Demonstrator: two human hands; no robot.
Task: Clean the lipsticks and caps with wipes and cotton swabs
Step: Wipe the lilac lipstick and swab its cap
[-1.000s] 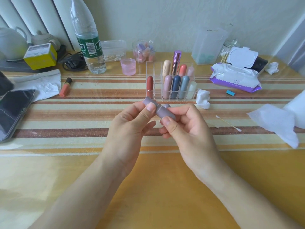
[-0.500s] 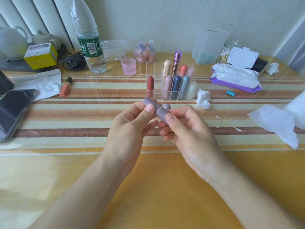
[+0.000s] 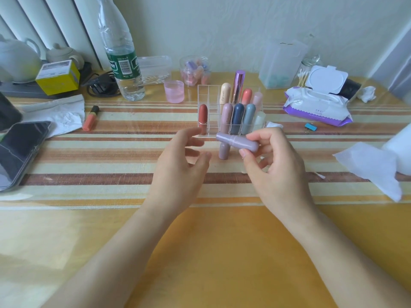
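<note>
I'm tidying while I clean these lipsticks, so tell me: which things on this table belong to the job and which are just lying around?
For the job: lilac lipstick in the right hand, lipstick organizer, wipes pack, loose wipe, cotton swab.
Just lying about: water bottle, phone, yellow box, teapot, binder clip.

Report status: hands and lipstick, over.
Right hand grips mauve lipstick, held level in front of organizer. Left hand open, off it. Nothing blocking.
</note>
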